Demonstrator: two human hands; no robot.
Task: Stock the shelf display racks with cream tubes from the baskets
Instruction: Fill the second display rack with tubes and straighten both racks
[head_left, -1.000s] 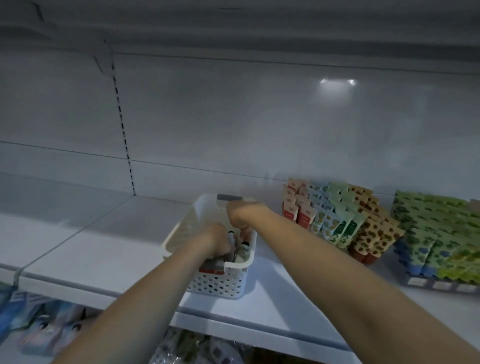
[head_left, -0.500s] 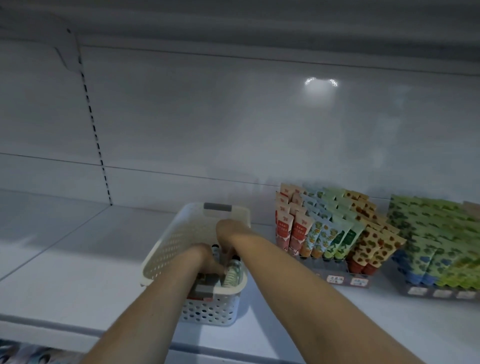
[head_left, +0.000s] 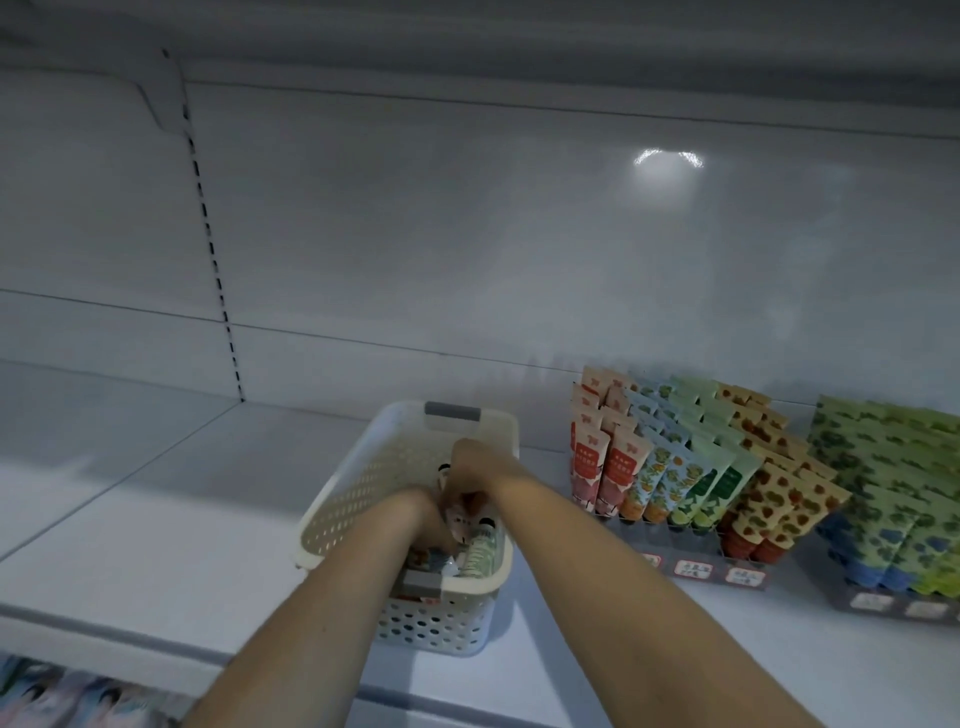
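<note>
A white perforated basket (head_left: 343, 514) with grey handles stands on the shelf, holding several cream tubes (head_left: 480, 553). Both my hands are inside it. My left hand (head_left: 423, 512) is deep among the tubes, its fingers hidden. My right hand (head_left: 475, 462) curls down over a pale tube with a dark cap (head_left: 460, 519) between the two hands. To the right stands a display rack (head_left: 696, 569) packed with red, orange, green and spotted tubes in rows.
A second rack (head_left: 883, 605) full of green and blue patterned tubes stands at the far right. The white shelf (head_left: 156, 519) stretches bare to the left of the basket. Packaged goods (head_left: 67, 696) show on the shelf below.
The view has shifted a little; both hands stay in the basket. My right hand has closed lower over a tube between the hands.
</note>
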